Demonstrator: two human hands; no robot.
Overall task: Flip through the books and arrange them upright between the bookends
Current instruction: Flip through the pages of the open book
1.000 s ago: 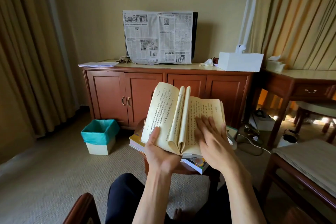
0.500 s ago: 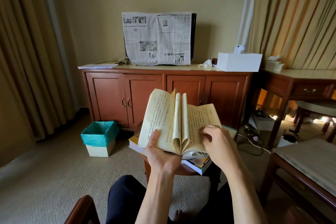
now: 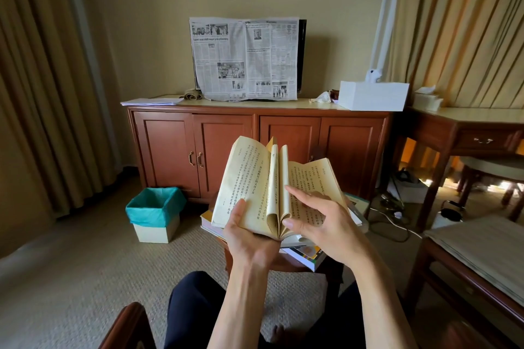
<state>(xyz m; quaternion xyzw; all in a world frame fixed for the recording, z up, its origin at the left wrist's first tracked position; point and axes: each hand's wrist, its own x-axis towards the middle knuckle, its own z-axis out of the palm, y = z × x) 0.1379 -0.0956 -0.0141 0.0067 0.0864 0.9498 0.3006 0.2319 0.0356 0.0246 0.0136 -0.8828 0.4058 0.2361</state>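
Open book point(image 3: 249, 184) held in left hand point(image 3: 249, 238).

open book held over the stack

my left hand point(image 3: 249, 238) grips the yellowed book point(image 3: 255, 187) from below, thumb on the left page. my right hand point(image 3: 323, 224) rests fingers on the right page, a few leaves standing curled at the spine. more books point(image 3: 304, 253) lie stacked on the small table point(image 3: 286, 263) beneath, cabinet point(image 3: 170, 150) behind.
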